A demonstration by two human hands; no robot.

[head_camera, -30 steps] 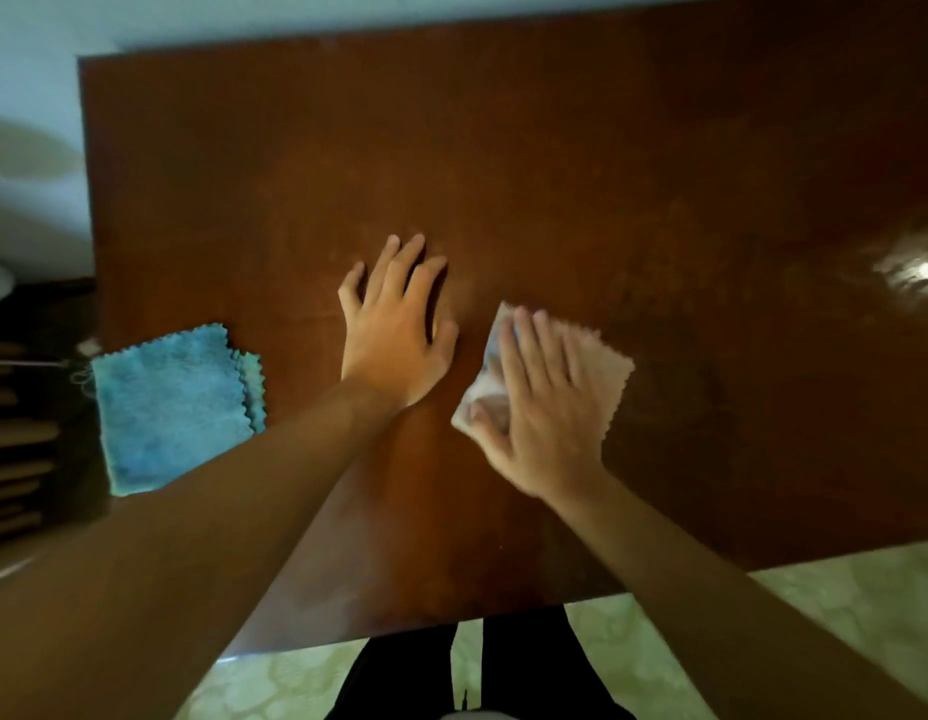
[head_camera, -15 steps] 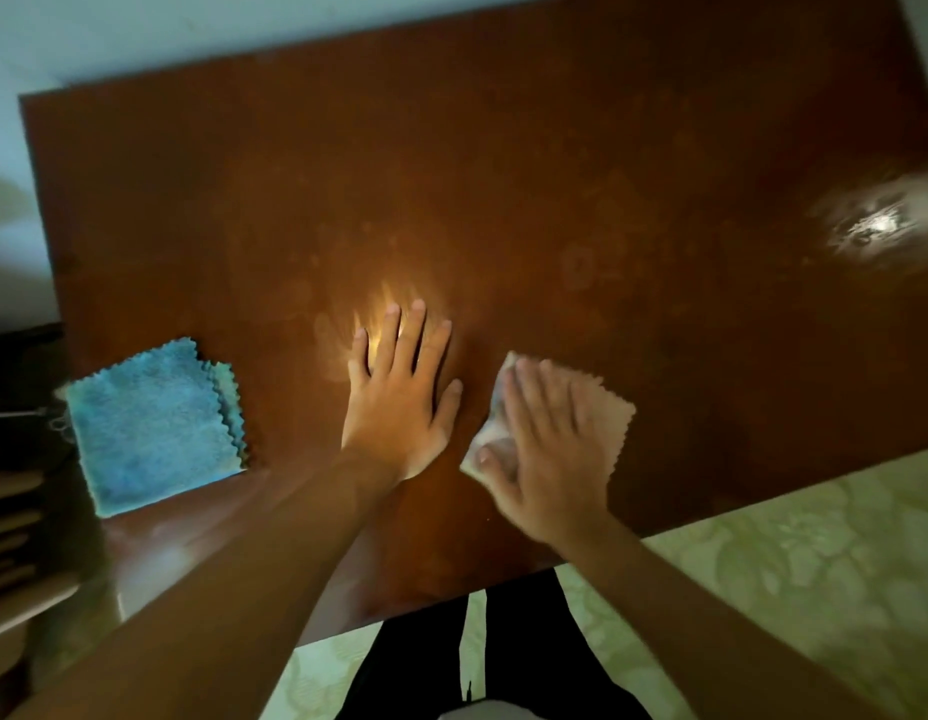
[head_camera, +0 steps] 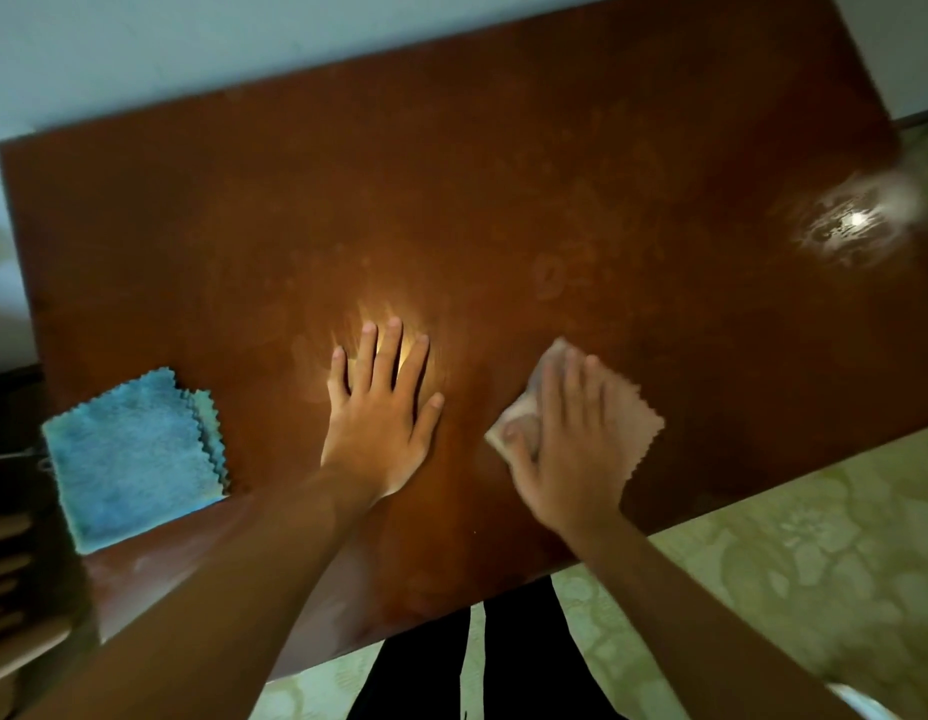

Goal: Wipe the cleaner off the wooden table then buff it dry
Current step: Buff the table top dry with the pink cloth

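The pink cloth lies flat on the wooden surface, near the front edge and a little right of the middle. The right hand lies palm-down on top of it, fingers spread and extended, thumb hooked over the cloth's near-left corner; this is a press rather than a clench, which lets the whole palm push the cloth against the wood as it wipes. The hand looks blurred, so it is probably mid-stroke.

Just beside it, apart from the cloth, the left hand rests open and flat on the bare wood, holding nothing. It seems to be there as a brace, taking the person's weight while they lean over.

Faint smears and cloudy marks show across the middle and far side of the surface, and a wet-looking glare sits near the right end, so I judge the wiping is unfinished.

A folded blue cloth waits at the left end, touching nothing but the surface, well apart from both hands. It is likely kept aside and dry for the buffing.

Beyond the front edge lies a pale patterned floor.
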